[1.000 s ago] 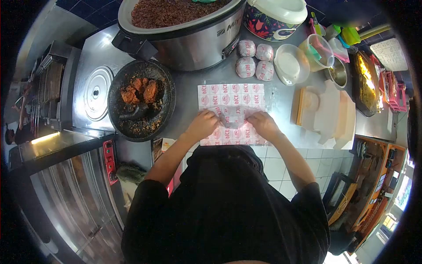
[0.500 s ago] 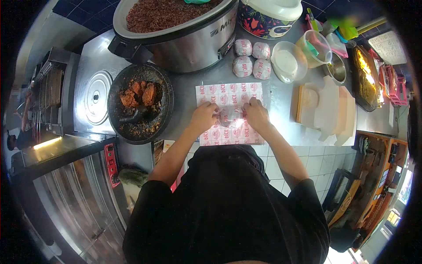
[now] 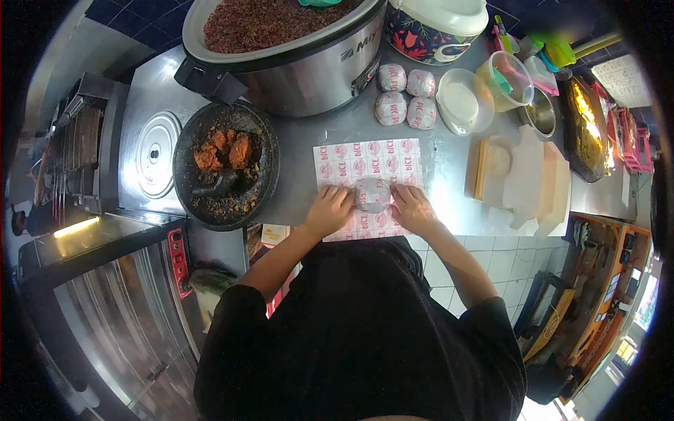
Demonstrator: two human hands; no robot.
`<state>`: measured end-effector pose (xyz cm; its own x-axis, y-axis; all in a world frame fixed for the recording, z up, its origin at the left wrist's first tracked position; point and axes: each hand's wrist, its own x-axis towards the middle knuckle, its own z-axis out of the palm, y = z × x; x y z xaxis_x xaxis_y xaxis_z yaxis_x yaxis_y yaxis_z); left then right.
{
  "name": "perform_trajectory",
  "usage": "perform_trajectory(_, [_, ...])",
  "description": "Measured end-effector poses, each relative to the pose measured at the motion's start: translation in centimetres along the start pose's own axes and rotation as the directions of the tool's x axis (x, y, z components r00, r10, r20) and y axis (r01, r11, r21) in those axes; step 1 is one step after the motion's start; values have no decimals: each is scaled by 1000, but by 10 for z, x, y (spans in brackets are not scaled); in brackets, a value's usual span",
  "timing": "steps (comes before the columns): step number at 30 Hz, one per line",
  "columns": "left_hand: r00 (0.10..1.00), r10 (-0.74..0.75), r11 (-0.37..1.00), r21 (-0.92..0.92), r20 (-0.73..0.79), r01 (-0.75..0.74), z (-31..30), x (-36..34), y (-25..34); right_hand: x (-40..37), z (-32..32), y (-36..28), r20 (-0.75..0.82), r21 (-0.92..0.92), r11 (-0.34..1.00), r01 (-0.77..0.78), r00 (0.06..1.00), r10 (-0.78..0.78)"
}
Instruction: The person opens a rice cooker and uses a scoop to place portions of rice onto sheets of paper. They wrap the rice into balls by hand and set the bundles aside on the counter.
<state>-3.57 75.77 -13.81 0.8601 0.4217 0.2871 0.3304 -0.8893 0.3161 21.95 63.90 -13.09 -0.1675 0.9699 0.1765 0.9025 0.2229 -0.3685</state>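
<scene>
A round paper-wrapped bundle sits on a stack of printed wrapping paper, white with red lettering and logos, near the counter's front edge. My left hand is closed against the bundle's left side, fingertips at its wrapper. From the right, my right hand pinches the other side of the wrapper with thumb and fingers. What the wrapper holds inside is hidden. Beyond the paper, several finished wrapped bundles of like size stand grouped together.
To the left is a black stone mortar with fried chicken pieces, crumbs and a pestle. Behind it stands a large cooker of reddish-brown rice. At right are a round plastic tub, a clear container and open cardboard boxes.
The wrapped bundle and the paper have shifted slightly toward my body. Both hands have moved down with them, still at the bundle's two sides.
</scene>
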Motion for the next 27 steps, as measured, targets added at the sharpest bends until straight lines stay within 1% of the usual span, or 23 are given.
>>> perform_trajectory(1, [1000, 10, 999, 39, 19, -11, 7, -2, -3, 0, -2, -1, -3, -3, 1000, 1, 1000, -1])
perform_trajectory(3, [1000, -7, 999, 36, -5, 7, 14, -6, -7, 0, -5, -1, 57, 26, 999, -22, 998, 21])
perform_trajectory(5, [999, -15, 999, 30, -30, 16, 18, -3, -9, 0, 2, 0, 25, 17, 999, -41, 999, 41])
perform_trajectory(7, [986, -159, 983, -102, -40, 154, 19, 1, -5, 0, 16, -1, 1, 14, 998, -59, 998, 59])
perform_trajectory(8, [986, -161, 983, -101, -42, 156, 21, 3, -3, 1, 23, -3, -17, -19, 995, -101, 995, 101])
perform_trajectory(10, [944, -317, 931, -221, -92, 291, 28, 11, -1, 4, 34, -5, -40, -52, 989, -139, 990, 137])
perform_trajectory(11, [944, -316, 932, -220, -94, 290, 28, 15, 2, 8, 35, -9, -40, 11, 963, -271, 962, 271])
perform_trajectory(12, [915, -403, 875, -305, -28, 376, 28, 20, 5, 12, 34, -12, -33, 72, 915, -397, 916, 400])
perform_trajectory(13, [877, -479, 803, -381, 45, 458, 27, 24, 7, 17, 32, -10, -37, 70, 916, -396, 916, 399])
perform_trajectory(14, [877, -478, 804, -381, 41, 456, 23, 28, 10, 29, 19, -9, 129, 326, 726, -606, 789, 601])
perform_trajectory(15, [880, -474, 806, -395, 13, 440, 17, 32, 14, 36, 9, -11, 342, 503, 420, -755, 621, 705])
perform_trajectory(16, [884, -467, 809, -410, -15, 421, 10, 37, 18, 39, 2, -15, 338, 505, 419, -755, 619, 709])
perform_trajectory(17, [888, -460, 813, -411, -16, 414, 2, 41, 21, 42, -5, -18, 425, 807, 42, -588, 629, 651])
perform_trajectory(18, [904, -416, 881, -290, -99, 374, -6, 44, 24, 43, -9, -18, 472, 878, -374, -300, 674, 568])
perform_trajectory(19, [916, -361, 928, -162, -176, 335, -15, 47, 27, 43, -15, -16, 468, 880, -373, -295, 672, 573])
perform_trajectory(20, [917, -358, 929, -165, -174, 331, -25, 49, 30, 41, -20, -12, 498, 821, -529, -213, 720, 484])
perform_trajectory(21, [944, -266, 964, -75, -196, 256, -35, 51, 31, 42, -29, -11, 505, 729, -671, -139, 770, 389])
perform_trajectory(22, [963, -171, 984, 17, -209, 178, -44, 54, 34, 44, -35, -13, 505, 730, -670, -138, 769, 392])
perform_trajectory(23, [963, -170, 984, 17, -208, 177, -51, 55, 38, 52, -48, -22, 554, 755, -623, -205, 708, 439])
perform_trajectory(24, [974, -42, 997, 60, -221, 57, -58, 57, 41, 59, -55, -30, 592, 770, -576, -274, 642, 487])
perform_trajectory(25, [969, 88, 992, 106, -229, -65, -65, 58, 43, 63, -55, -36, 590, 771, -577, -269, 644, 488])
perform_trajectory(26, [969, 93, 992, 109, -228, -70, -72, 60, 47, 65, -55, -42, 572, 807, -480, -344, 659, 489])
perform_trajectory(27, [970, 145, 988, 82, -195, -131, -78, 61, 52, 66, -55, -47, 554, 831, -373, -412, 673, 490])
